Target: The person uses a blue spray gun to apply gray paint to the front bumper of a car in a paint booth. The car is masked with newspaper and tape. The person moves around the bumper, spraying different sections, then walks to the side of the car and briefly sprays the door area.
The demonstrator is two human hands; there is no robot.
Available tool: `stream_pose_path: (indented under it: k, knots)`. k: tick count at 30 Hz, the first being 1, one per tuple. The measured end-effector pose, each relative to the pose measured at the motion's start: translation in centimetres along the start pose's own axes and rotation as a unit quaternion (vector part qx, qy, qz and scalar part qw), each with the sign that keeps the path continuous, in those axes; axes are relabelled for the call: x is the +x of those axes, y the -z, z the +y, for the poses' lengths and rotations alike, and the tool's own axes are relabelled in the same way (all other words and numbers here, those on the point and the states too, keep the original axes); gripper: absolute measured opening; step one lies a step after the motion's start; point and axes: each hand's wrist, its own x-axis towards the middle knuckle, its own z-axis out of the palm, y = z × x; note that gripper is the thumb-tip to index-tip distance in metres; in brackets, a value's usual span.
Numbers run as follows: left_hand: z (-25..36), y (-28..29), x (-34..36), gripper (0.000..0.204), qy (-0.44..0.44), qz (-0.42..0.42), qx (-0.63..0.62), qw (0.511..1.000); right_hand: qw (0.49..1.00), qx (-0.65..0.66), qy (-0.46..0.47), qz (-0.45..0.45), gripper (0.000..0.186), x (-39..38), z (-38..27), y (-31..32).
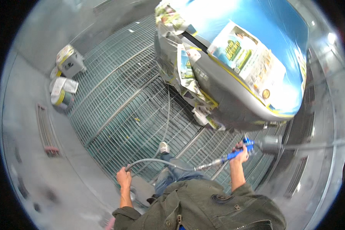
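Observation:
My right hand (239,153) is closed on a blue spray gun (247,145), with a grey cylindrical cup (269,144) at its head. A hose (186,167) runs from the gun's metal fitting to my left hand (123,174), whose fingers are wrapped round it. Beyond the gun is a large car body or part (249,108) in silver-grey, with shiny blue film (272,30) and printed masking paper (239,50) fixed by yellow tape along its edges. Its lower front has torn-looking paper pieces hanging from it.
I stand on a metal grating floor (115,111) inside grey walls (38,84). At the left wall are a boxy container (69,63) and a bucket (63,99) with paper on it. A hose crosses the grating past my foot (164,147). Slotted wall vents (46,130) sit low.

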Motion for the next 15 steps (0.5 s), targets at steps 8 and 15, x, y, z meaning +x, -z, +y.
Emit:
stream_pose_path:
  k: [8, 15]
  knots:
    - [-5.2, 1.8, 7.7, 0.031, -0.034, -0.055, -0.045, 0.997, 0.995, -0.031, -0.002, -0.093, 0.022, -13.0, -1.9, -9.0]
    - [-6.6, -5.5, 9.2, 0.028, -0.249, -0.302, 0.183, 0.902, 0.991, -0.024, 0.101, -0.084, 0.018, -19.5, -5.2, 2.9]
